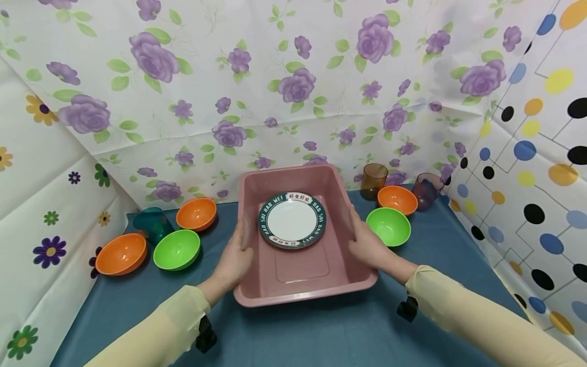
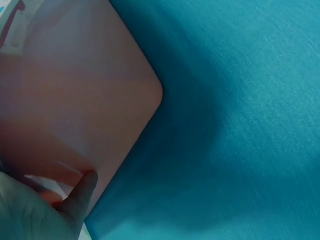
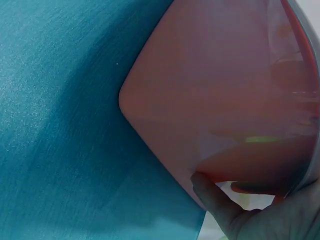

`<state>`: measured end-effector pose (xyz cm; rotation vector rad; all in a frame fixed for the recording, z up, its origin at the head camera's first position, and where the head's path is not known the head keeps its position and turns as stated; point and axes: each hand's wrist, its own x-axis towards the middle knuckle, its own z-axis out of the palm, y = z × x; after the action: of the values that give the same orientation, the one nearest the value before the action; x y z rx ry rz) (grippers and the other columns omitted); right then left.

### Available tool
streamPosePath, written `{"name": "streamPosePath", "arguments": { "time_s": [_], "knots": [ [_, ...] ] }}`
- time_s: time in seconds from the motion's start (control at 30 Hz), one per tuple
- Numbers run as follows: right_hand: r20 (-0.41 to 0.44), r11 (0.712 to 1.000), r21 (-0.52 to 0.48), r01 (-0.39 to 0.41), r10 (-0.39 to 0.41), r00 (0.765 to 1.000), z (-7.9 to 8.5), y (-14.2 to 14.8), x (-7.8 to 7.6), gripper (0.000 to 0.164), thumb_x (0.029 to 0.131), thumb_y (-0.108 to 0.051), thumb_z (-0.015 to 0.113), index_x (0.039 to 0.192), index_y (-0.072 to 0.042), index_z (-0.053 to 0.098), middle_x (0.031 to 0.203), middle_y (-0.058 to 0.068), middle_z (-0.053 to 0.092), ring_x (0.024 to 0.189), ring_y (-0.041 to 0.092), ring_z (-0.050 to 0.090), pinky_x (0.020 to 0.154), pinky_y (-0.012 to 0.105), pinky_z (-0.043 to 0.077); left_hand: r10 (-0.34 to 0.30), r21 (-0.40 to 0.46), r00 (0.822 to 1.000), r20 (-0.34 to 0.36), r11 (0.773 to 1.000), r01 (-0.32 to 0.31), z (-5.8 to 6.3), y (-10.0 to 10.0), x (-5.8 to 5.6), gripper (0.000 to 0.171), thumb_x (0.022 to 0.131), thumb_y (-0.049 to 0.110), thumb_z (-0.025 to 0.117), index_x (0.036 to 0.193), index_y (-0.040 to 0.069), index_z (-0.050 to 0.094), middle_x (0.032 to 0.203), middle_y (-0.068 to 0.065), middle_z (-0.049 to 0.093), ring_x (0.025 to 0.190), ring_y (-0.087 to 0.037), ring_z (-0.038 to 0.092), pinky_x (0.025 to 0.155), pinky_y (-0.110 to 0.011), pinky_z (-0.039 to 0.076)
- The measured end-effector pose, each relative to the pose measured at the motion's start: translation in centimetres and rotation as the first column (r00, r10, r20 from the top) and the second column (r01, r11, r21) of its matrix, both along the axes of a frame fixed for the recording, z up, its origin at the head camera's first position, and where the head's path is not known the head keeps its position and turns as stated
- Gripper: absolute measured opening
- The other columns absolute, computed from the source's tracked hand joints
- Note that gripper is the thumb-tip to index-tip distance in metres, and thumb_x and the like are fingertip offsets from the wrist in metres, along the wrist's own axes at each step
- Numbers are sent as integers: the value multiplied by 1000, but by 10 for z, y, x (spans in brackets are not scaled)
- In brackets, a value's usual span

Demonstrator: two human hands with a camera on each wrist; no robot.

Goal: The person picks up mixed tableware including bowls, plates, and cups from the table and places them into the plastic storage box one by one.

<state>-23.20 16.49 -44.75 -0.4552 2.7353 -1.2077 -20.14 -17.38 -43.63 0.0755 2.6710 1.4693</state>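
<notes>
One shiny round orange bowl (image 1: 121, 254), one blue-green see-through cup (image 1: 151, 225), one round lime-green bowl (image 1: 176, 250) and another orange bowl (image 1: 196, 214) are set out at nine o'clock and should not be bumped. Next, the tub's near side wall is gripped by the bare left hand (image 1: 235, 255), with the thumb over the edge and the arm reached toward two o'clock. The pink box-shaped plastic tub (image 1: 302, 267) is held in the middle, clamped between both hands. It should be kept flat, with the same strength used on each side, so that the round white plate with a dark green edge (image 1: 292, 220) is not made to slide. This plate is seen inside, a bit toward eleven o'clock. Whether the tub's bottom is held up cannot be told. At three o'clock, the other wall is gripped by the bare right hand (image 1: 368, 244), its arm reached toward ten o'clock. A second green bowl (image 1: 388, 227) just beyond should be missed by the knuckles.
</notes>
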Motion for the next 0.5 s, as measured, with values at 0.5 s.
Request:
{"name": "streamPosePath", "arguments": {
  "time_s": [0.5],
  "knots": [
    [40, 999, 19, 33, -34, 999, 3, -2, 3, 92, 95, 8, 50, 162, -5, -12, 167, 25, 14, 147, 42, 30, 114, 59, 33, -11, -29, 984, 178, 999, 17, 30, -41, 12, 75, 109, 46, 41, 166, 18, 1, 164, -22, 28, 147, -40, 34, 113, -59, 34]
  ]
}}
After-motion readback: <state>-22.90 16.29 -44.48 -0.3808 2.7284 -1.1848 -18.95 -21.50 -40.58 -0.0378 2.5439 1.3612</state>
